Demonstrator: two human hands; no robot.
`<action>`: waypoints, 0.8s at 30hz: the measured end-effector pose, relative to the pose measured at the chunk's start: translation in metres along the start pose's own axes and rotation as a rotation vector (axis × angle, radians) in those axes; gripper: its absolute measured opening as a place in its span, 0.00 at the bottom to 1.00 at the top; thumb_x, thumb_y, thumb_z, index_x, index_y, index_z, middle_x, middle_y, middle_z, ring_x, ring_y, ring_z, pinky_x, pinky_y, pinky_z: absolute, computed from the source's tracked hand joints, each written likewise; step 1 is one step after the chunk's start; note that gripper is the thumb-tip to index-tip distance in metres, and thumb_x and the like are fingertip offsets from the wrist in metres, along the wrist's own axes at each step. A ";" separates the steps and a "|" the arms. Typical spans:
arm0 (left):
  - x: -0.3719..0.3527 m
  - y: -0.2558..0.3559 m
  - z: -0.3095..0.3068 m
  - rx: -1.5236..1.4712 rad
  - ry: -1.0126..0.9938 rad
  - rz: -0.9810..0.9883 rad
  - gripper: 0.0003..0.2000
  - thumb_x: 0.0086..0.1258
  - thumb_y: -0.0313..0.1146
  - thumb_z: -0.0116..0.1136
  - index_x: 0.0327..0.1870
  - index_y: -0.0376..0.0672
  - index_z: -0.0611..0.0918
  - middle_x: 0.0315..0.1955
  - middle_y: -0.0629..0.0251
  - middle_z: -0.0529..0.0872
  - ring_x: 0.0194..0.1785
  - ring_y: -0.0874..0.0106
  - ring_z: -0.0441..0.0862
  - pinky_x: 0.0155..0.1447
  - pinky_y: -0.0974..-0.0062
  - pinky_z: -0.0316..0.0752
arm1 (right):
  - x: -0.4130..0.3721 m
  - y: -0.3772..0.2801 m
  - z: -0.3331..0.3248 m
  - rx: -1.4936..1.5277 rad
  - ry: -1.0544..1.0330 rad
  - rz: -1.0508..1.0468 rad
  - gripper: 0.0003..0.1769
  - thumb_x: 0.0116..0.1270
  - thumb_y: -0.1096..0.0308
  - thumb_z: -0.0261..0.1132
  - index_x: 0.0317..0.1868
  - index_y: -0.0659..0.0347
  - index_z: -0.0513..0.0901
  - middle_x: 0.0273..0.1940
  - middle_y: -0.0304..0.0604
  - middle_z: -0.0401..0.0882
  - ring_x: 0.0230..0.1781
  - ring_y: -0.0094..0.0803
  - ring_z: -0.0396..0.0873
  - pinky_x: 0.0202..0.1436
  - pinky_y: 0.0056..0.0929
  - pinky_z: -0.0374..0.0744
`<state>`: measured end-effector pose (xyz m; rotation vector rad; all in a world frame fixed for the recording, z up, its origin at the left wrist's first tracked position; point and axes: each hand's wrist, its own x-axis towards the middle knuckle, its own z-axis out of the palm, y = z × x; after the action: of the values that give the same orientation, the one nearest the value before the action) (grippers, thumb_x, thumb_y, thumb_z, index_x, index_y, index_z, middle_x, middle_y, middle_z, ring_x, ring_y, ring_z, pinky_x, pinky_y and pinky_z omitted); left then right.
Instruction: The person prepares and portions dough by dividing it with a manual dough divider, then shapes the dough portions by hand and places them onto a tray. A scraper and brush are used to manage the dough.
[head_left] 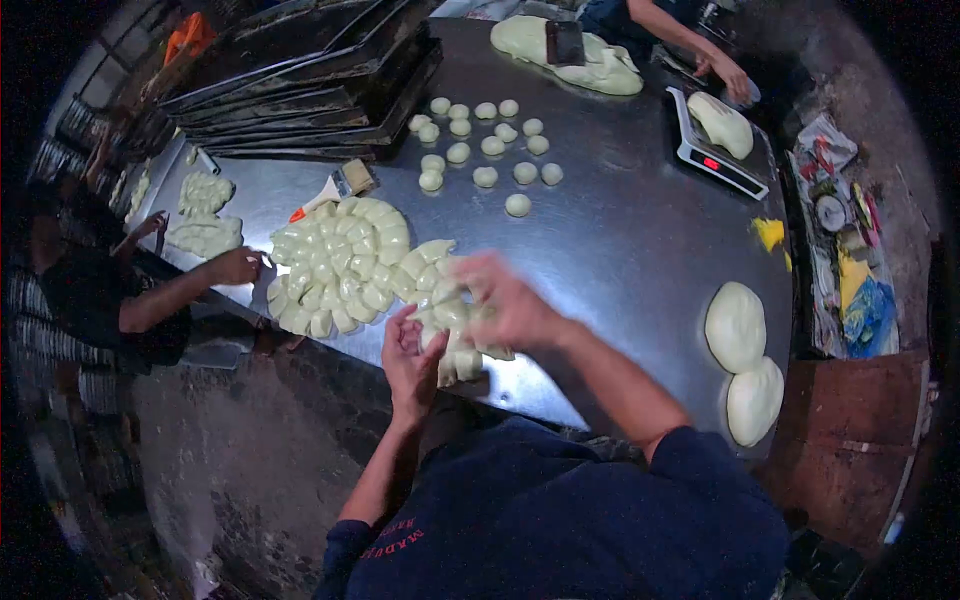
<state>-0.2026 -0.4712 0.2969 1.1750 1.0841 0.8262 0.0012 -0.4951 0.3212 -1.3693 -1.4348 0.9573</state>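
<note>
Cut pieces of pale dough (450,315) lie in front of me near the table's edge, joining a larger cluster of dough pieces (345,255) to their left. My left hand (410,365) is at the near side of these pieces, palm turned up and fingers loosely curled apart from the thumb. I see nothing held in it. Smeared by motion, my right hand (505,300) hangs over the right end of the pieces. Its fingertips are too blurred to show whether dough is between them.
Several small dough balls (485,177) sit mid-table. A brush (335,188) lies beside stacked black trays (300,90). Two large dough rounds (735,325) rest at the right edge. A scale (725,145) bears dough near one person's hand (727,75); another person's hand (237,266) reaches in from the left.
</note>
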 end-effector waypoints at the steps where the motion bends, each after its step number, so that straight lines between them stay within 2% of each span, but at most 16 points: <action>1: 0.005 0.008 -0.001 -0.080 -0.059 0.099 0.35 0.60 0.24 0.69 0.69 0.39 0.66 0.46 0.67 0.75 0.47 0.77 0.77 0.51 0.79 0.73 | -0.002 -0.005 0.019 -0.138 -0.193 -0.219 0.31 0.48 0.69 0.75 0.56 0.57 0.81 0.61 0.47 0.72 0.60 0.41 0.73 0.65 0.37 0.73; 2: 0.012 0.018 -0.002 -0.158 -0.121 0.198 0.38 0.60 0.24 0.68 0.72 0.39 0.63 0.50 0.66 0.75 0.49 0.75 0.77 0.54 0.77 0.73 | 0.006 0.002 0.029 -0.239 -0.133 -0.443 0.31 0.48 0.69 0.76 0.57 0.53 0.81 0.57 0.47 0.74 0.59 0.44 0.77 0.59 0.34 0.77; 4: 0.024 0.046 -0.002 -0.036 -0.108 0.488 0.41 0.61 0.27 0.68 0.75 0.42 0.58 0.56 0.60 0.77 0.51 0.70 0.80 0.52 0.73 0.80 | 0.050 -0.012 0.001 -0.228 0.142 -0.517 0.29 0.47 0.67 0.77 0.53 0.57 0.81 0.53 0.46 0.78 0.54 0.41 0.80 0.55 0.33 0.79; 5: 0.027 0.060 -0.007 -0.044 -0.087 0.487 0.37 0.64 0.27 0.66 0.74 0.40 0.60 0.57 0.58 0.77 0.52 0.69 0.80 0.54 0.73 0.79 | 0.069 -0.035 -0.020 -0.110 0.352 -0.426 0.27 0.48 0.64 0.78 0.51 0.56 0.82 0.45 0.43 0.80 0.46 0.35 0.82 0.49 0.30 0.80; 7: 0.040 0.065 -0.027 -0.012 -0.041 0.414 0.29 0.68 0.27 0.63 0.70 0.36 0.67 0.55 0.57 0.79 0.52 0.70 0.80 0.56 0.74 0.78 | 0.141 -0.038 -0.088 -0.293 0.735 -0.762 0.16 0.55 0.56 0.74 0.38 0.56 0.85 0.25 0.44 0.80 0.25 0.28 0.79 0.30 0.31 0.78; 8: 0.041 0.060 -0.040 0.035 -0.017 0.346 0.25 0.70 0.27 0.61 0.67 0.35 0.70 0.52 0.57 0.82 0.50 0.70 0.81 0.56 0.74 0.77 | 0.180 -0.002 -0.136 -0.683 0.715 -0.671 0.18 0.64 0.53 0.71 0.35 0.62 0.83 0.26 0.40 0.83 0.26 0.26 0.81 0.33 0.30 0.79; 9: 0.040 0.054 -0.046 0.055 0.070 0.244 0.15 0.73 0.28 0.59 0.58 0.33 0.79 0.42 0.61 0.85 0.44 0.74 0.82 0.52 0.76 0.77 | 0.198 -0.007 -0.148 -0.902 0.616 -0.645 0.26 0.63 0.52 0.70 0.52 0.64 0.76 0.45 0.52 0.77 0.43 0.41 0.77 0.48 0.40 0.76; 10: 0.034 0.046 -0.057 0.081 0.054 0.210 0.15 0.73 0.28 0.59 0.58 0.33 0.79 0.42 0.61 0.85 0.44 0.74 0.82 0.52 0.76 0.77 | 0.205 -0.009 -0.156 -1.116 0.507 -0.613 0.40 0.62 0.51 0.69 0.69 0.66 0.69 0.64 0.63 0.70 0.61 0.56 0.73 0.63 0.50 0.73; 13: 0.011 0.018 -0.082 0.336 0.110 0.026 0.08 0.73 0.29 0.61 0.44 0.34 0.85 0.30 0.75 0.82 0.33 0.84 0.75 0.39 0.84 0.70 | 0.168 0.018 -0.156 -1.032 0.103 0.009 0.36 0.62 0.51 0.69 0.62 0.71 0.75 0.52 0.60 0.79 0.47 0.53 0.81 0.56 0.49 0.77; 14: 0.002 0.001 -0.091 0.337 0.108 0.018 0.08 0.73 0.29 0.61 0.44 0.34 0.85 0.30 0.75 0.82 0.33 0.84 0.75 0.39 0.84 0.70 | 0.138 0.061 -0.138 -0.842 0.276 0.059 0.22 0.65 0.48 0.67 0.32 0.62 0.84 0.23 0.43 0.83 0.26 0.32 0.83 0.33 0.36 0.79; 15: -0.007 -0.025 -0.105 0.317 0.081 -0.104 0.08 0.72 0.31 0.61 0.43 0.34 0.85 0.29 0.75 0.82 0.33 0.84 0.75 0.39 0.83 0.70 | 0.102 0.058 -0.112 -0.755 0.341 -0.018 0.21 0.63 0.48 0.63 0.34 0.59 0.86 0.27 0.51 0.84 0.25 0.46 0.83 0.30 0.43 0.79; 16: -0.012 -0.039 -0.112 0.298 0.058 -0.224 0.09 0.72 0.32 0.62 0.42 0.34 0.85 0.28 0.75 0.82 0.32 0.84 0.74 0.38 0.83 0.71 | 0.073 0.079 -0.092 -0.827 0.385 0.057 0.23 0.65 0.46 0.65 0.32 0.61 0.85 0.26 0.51 0.82 0.26 0.44 0.82 0.33 0.40 0.78; 17: -0.013 -0.041 -0.107 0.296 0.073 -0.223 0.09 0.72 0.32 0.62 0.42 0.34 0.85 0.28 0.75 0.82 0.32 0.84 0.74 0.38 0.83 0.71 | 0.043 0.071 -0.063 -0.711 0.348 0.374 0.24 0.64 0.45 0.65 0.31 0.60 0.86 0.26 0.52 0.82 0.27 0.45 0.82 0.34 0.42 0.78; 20: -0.033 -0.042 -0.088 0.514 -0.025 -0.269 0.11 0.71 0.35 0.63 0.42 0.34 0.85 0.25 0.74 0.81 0.30 0.82 0.74 0.37 0.81 0.71 | -0.032 0.118 0.002 -0.637 0.294 0.533 0.26 0.60 0.41 0.67 0.33 0.59 0.87 0.37 0.50 0.82 0.42 0.47 0.79 0.45 0.48 0.75; 22: -0.028 -0.037 -0.067 0.716 -0.079 -0.180 0.13 0.69 0.37 0.64 0.41 0.34 0.85 0.23 0.68 0.80 0.29 0.80 0.74 0.38 0.80 0.72 | -0.046 0.114 0.031 -0.741 0.392 0.392 0.26 0.57 0.40 0.69 0.38 0.57 0.87 0.43 0.46 0.78 0.49 0.46 0.74 0.51 0.49 0.71; 24: -0.020 -0.032 -0.038 0.736 -0.064 -0.133 0.14 0.69 0.38 0.64 0.40 0.33 0.84 0.22 0.65 0.80 0.28 0.79 0.74 0.38 0.78 0.72 | -0.031 0.126 0.054 -0.780 0.453 0.245 0.29 0.55 0.42 0.70 0.42 0.62 0.84 0.48 0.51 0.76 0.52 0.48 0.71 0.53 0.49 0.69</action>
<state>-0.2454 -0.4854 0.2683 1.6937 1.4502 0.2703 -0.0141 -0.5127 0.1822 -2.1985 -1.3426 0.1610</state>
